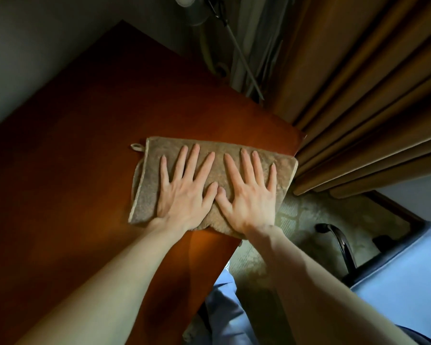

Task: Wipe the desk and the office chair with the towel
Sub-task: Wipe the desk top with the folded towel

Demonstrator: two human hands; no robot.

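Observation:
A folded beige-brown towel (154,155) with a small hanging loop lies flat on the reddish-brown desk (90,135), close to the desk's right corner. My left hand (184,188) presses flat on the towel's left half, fingers spread. Beside it, thumbs almost touching, my right hand (249,192) lies flat on the towel's right half, fingers spread. The towel's near right edge hangs slightly past the desk edge. A dark chair arm (341,242) with a blue surface (403,282) beside it shows at the lower right.
Brown curtains (358,100) hang right beside the desk's right corner. A grey wall (35,51) borders the desk on the left. Cables and a thin rod (237,46) run down behind the far corner. Patterned carpet (304,220) lies below; my blue trousers (224,307) show at the bottom.

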